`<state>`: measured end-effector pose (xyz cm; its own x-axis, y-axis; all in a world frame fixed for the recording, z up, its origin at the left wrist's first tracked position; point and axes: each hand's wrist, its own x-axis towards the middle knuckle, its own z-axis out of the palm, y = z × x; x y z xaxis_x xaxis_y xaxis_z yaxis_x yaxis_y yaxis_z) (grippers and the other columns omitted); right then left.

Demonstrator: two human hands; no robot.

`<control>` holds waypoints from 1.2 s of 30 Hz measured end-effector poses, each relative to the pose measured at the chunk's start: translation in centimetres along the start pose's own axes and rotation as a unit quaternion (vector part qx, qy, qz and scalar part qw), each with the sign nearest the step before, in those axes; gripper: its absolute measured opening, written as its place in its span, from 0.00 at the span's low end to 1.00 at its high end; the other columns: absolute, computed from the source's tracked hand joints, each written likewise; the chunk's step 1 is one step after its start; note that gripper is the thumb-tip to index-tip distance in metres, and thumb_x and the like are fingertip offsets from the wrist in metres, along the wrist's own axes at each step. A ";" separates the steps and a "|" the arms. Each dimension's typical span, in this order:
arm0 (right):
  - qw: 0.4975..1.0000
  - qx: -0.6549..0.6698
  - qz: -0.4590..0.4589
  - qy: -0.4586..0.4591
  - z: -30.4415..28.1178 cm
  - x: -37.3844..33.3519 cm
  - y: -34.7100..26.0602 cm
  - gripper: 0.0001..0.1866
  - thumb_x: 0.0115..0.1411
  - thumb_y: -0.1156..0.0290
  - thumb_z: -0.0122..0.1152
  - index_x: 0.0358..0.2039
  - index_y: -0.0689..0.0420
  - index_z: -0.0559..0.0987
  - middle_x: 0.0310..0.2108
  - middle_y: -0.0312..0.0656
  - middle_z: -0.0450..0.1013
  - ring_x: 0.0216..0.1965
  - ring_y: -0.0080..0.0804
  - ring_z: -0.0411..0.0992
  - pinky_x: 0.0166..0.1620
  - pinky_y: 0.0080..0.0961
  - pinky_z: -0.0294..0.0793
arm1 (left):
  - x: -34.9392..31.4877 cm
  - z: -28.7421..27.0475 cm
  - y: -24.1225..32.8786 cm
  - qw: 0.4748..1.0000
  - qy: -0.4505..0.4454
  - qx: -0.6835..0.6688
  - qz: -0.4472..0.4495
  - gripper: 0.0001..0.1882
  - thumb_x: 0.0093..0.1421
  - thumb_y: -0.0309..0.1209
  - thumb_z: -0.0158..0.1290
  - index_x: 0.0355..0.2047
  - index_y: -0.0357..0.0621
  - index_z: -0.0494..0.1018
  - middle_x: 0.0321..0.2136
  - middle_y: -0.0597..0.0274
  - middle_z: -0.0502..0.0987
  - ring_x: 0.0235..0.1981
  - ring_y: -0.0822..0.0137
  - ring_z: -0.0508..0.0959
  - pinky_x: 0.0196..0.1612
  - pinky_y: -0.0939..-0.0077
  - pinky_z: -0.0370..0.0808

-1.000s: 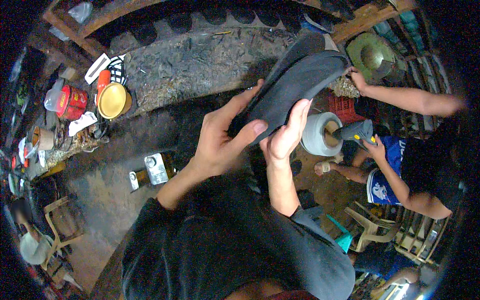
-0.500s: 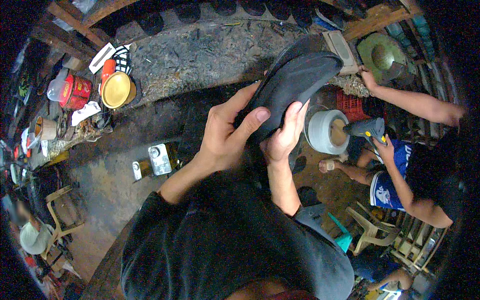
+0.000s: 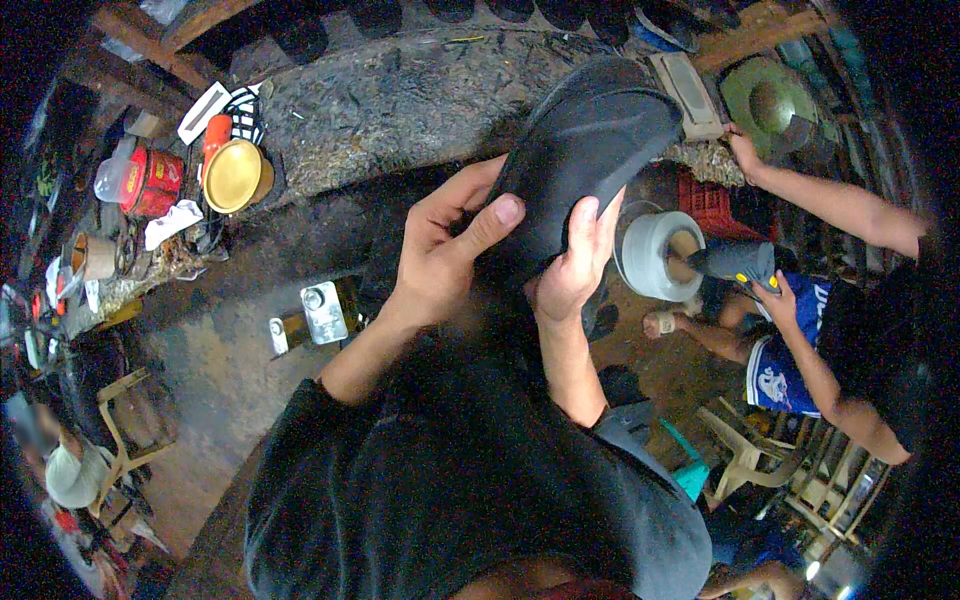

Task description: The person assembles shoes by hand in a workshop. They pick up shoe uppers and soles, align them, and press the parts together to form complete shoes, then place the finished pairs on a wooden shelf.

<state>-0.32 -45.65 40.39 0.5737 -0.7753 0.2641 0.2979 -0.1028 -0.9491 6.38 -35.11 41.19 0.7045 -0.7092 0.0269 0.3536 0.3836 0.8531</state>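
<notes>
Held out over the near edge of the bench is a black, curved, smooth piece (image 3: 590, 140) with a rounded far end; its exact kind I cannot make out. My left hand (image 3: 450, 235) grips its left edge, thumb on the face and fingers mostly behind. Opposite, my right hand (image 3: 578, 250) holds the lower right edge, thumb upright along the front. The lower end of the piece merges with dark shadow between my wrists.
A long, dirty workbench (image 3: 370, 110) spans the far side. A yellow-topped tub (image 3: 235, 178) and a red bucket (image 3: 155, 180) stand left; metal tins (image 3: 324, 312) lie lower. At right, another person's hand (image 3: 768, 290) holds a dark tool beside a white round container (image 3: 660, 258).
The black piece has tilted, so its gap between two curved edges has narrowed and more of its broad face shows. Both my hands keep their hold, with little shift.
</notes>
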 end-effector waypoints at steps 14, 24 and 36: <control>0.999 0.040 0.007 -0.019 0.1 -1.9 0.2 0.41 0.71 0.58 0.50 0.75 0.67 0.50 0.68 0.52 0.62 0.67 0.43 0.64 0.70 0.37 0.58 | 0.1 -1.4 1.8 0.997 -0.041 -0.030 -0.061 0.21 0.75 0.37 0.51 0.59 0.35 0.75 0.52 0.65 0.81 0.52 0.75 0.76 0.57 0.77 0.71; 0.988 -0.068 -0.008 -0.141 -2.6 -1.7 0.8 0.41 0.72 0.58 0.52 0.75 0.70 0.51 0.68 0.55 0.65 0.66 0.44 0.66 0.69 0.36 0.61 | -0.2 -1.9 1.9 0.998 0.025 -0.042 -0.032 0.24 0.74 0.40 0.53 0.61 0.33 0.73 0.52 0.61 0.81 0.52 0.71 0.77 0.58 0.73 0.71; 0.926 -0.275 -0.075 -0.248 -2.9 -3.6 3.4 0.39 0.72 0.69 0.55 0.75 0.69 0.49 0.75 0.63 0.50 0.74 0.57 0.55 0.74 0.41 0.55 | -0.5 -5.9 0.3 0.989 0.112 0.094 0.011 0.22 0.75 0.40 0.50 0.57 0.33 0.75 0.44 0.61 0.81 0.45 0.70 0.78 0.54 0.73 0.73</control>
<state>-3.60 -45.05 35.67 0.8782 -0.3590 0.3161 0.0465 -0.5938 -0.8033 9.76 -31.22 38.35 0.8364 -0.5456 -0.0520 0.2316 0.2658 0.9358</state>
